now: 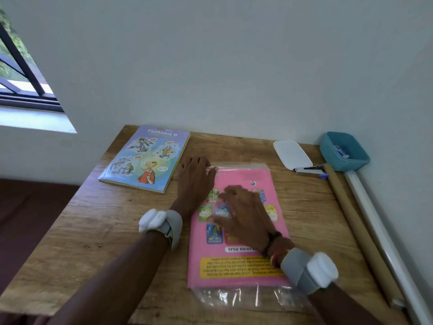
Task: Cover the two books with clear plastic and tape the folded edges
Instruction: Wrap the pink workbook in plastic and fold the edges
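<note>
Wooden counter point(93, 219): beneath both grips. Pink softcover book point(234, 266) on clear plastic sheet point(246, 299): under right grip point(243, 216), flat, fingers spread. Blue illustrated book point(145, 158): beyond left grip point(194, 181), which lies flat, apparently pressing plastic's far corner.

the left hand point(195, 181) is lying flat, palm down, fingers straight and together; the right hand point(243, 214) is resting palm down beside it, fingers spread.
</note>
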The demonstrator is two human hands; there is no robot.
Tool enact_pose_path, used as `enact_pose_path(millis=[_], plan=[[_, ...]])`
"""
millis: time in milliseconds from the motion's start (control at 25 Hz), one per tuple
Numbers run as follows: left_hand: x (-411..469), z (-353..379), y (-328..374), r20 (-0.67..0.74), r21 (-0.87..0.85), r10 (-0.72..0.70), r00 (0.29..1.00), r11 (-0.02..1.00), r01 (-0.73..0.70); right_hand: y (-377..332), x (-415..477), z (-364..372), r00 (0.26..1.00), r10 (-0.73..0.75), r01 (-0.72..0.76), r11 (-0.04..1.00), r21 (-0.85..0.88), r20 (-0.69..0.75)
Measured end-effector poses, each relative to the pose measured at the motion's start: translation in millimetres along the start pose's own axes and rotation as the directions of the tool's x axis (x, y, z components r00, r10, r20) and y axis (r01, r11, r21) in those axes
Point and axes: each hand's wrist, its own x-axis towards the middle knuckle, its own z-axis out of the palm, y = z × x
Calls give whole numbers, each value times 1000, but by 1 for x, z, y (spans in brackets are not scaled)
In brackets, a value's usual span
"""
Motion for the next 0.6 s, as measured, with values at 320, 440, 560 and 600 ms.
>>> enact_pose_path(millis=[320, 440, 560, 600], plan=[[11, 1, 1, 58, 25, 89, 994, 996, -91, -65, -64, 14, 948, -282, 292, 955, -54, 145], [15, -1, 0, 75, 28, 117, 990, 992, -120, -73, -64, 17, 934, -330, 351, 918, -185, 136], [16, 0, -1, 100, 40, 144, 985, 988, -149, -76, -64, 24, 919, -380, 394, 884, -251, 101], [16, 0, -1, 105, 42, 154, 982, 986, -159, -76, -65, 28, 915, -397, 401, 878, -262, 69]])
